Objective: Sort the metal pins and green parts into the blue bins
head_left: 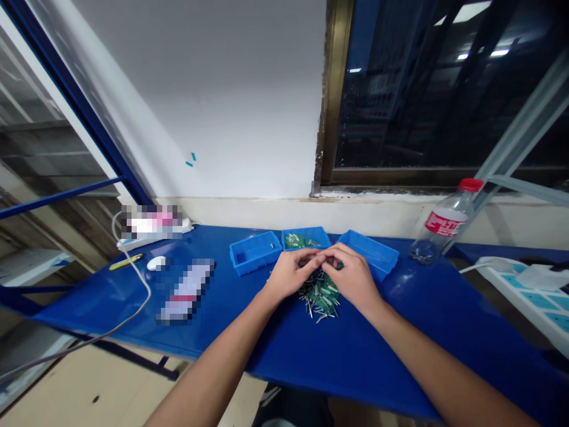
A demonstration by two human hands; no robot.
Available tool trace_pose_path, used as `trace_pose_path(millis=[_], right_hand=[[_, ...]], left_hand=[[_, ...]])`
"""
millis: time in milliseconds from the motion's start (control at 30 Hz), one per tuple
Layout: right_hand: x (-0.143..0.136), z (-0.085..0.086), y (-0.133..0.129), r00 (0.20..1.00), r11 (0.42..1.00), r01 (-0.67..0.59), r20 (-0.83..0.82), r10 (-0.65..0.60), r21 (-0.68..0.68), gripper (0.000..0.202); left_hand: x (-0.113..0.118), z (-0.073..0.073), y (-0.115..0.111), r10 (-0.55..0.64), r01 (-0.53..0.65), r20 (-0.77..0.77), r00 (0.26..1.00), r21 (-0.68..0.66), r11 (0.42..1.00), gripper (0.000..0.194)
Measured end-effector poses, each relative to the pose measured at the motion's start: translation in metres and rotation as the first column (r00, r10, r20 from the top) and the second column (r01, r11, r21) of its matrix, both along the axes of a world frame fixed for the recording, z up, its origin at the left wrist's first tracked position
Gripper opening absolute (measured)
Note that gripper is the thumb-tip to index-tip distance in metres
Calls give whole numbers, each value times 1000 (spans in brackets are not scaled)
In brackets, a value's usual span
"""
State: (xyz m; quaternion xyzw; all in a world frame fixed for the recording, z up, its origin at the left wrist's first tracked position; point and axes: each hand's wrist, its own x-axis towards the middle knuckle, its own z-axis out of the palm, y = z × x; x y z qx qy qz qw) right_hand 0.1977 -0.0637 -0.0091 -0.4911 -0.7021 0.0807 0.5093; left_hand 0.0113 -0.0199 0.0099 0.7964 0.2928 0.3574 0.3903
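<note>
Many slim pieces (pixel 326 295); green, silvery

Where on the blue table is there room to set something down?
Bare tabletop lies between the right forearm and the bottle, between the left forearm and the blurred oblong, and between the forearms in front of the pile of small parts. It is crowded around the pile: the left hand and right hand are there, three blue bins close behind.
</note>
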Motion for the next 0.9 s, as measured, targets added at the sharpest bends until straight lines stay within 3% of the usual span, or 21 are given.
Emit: trace_pose_path(millis=[133, 200, 367, 600, 767, 900], right_hand=[[-2, -3, 1, 1000, 1000, -22, 17, 22, -17, 21], [-3, -3, 1, 1000, 999, -24, 8, 24, -29, 23], [-4, -1, 1, 996, 998, -30, -88, 24, -63, 19], [0, -6, 5, 988, 990, -54, -153, 34, -129, 22], [3, -8, 7, 974, 989, -55, -223, 24, -135, 27], [3, -9, 8, 979, 982, -106, -190, 76, -154, 26]], left_hand=[[1, -8, 7, 28, -12, 135, 990, -118, 993, 43], [0, -11, 9, 38, -19, 166, 985, -120, 993, 53], [-3, -11, 8, 98, -100, 74, 992, 18, 995, 78], [-4, -12, 8, 71, -65, -28, 997, 173, 983, 78], [-3, -9, 11, 104, -111, 127, 986, 54, 992, 59], [0, -8, 13, 98, -71, 287, 953, -103, 992, 59]])
